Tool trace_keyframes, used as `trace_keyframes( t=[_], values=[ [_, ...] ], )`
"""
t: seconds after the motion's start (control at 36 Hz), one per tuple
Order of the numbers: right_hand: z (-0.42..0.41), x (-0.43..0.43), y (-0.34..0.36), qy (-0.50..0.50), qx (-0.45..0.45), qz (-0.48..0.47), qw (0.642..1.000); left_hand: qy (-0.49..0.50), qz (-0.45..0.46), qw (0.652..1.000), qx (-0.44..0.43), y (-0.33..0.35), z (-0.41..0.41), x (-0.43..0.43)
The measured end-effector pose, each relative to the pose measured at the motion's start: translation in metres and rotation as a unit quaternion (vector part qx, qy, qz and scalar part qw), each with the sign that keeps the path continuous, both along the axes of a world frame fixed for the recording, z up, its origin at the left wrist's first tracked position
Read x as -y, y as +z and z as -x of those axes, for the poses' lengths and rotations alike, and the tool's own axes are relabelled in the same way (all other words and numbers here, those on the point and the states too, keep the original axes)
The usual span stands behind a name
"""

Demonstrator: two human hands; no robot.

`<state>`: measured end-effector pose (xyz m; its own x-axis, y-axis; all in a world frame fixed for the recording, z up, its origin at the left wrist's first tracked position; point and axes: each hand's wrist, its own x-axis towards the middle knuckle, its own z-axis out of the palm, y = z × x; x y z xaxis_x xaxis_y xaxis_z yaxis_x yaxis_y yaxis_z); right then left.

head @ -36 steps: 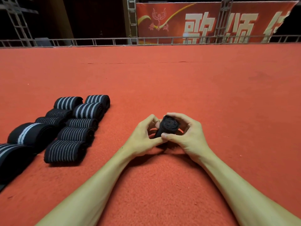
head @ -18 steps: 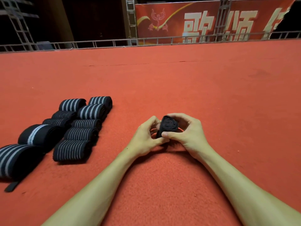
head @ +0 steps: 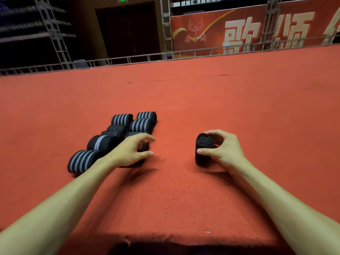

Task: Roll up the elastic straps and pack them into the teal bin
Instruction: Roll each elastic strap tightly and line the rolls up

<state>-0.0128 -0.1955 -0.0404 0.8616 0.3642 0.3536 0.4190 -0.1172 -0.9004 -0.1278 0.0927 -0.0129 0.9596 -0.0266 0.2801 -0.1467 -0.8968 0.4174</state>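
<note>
Hands apart: right hand (head: 223,148) grips rolled strap (head: 204,144); left hand (head: 128,150) spread-fingered over striped rolls (head: 140,125)

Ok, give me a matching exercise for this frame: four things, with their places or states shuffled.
1. right hand
2. left hand
3. roll with one wide stripe
4. red banner

A. beyond the railing, far side
B. grips a plain black rolled strap
C. lies on the red carpet, left of the left hand
D. hovers over the striped rolls

Pairs: 1-B, 2-D, 3-C, 4-A.

Matt woven straps (head: 139,125); rough felt carpet (head: 239,107)
</note>
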Motion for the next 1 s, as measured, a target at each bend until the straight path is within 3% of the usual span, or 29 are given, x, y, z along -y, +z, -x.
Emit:
trace_keyframes(
  t=[0.36, 0.83, 1.0],
  values=[
    [0.024, -0.015, -0.002, -0.023, 0.001, 0.058, 0.998, 0.042, -0.092, 0.993, -0.056, -0.011, 0.016, -0.035],
    [0.024, -0.011, -0.019, -0.041, -0.005, 0.031, 0.999, 0.047, -0.163, 0.975, -0.143, -0.015, -0.002, -0.031],
    [0.025, -0.005, -0.014, -0.051, 0.017, 0.037, 0.998, 0.064, -0.124, 0.985, -0.101, -0.016, 0.007, -0.022]
  ],
)
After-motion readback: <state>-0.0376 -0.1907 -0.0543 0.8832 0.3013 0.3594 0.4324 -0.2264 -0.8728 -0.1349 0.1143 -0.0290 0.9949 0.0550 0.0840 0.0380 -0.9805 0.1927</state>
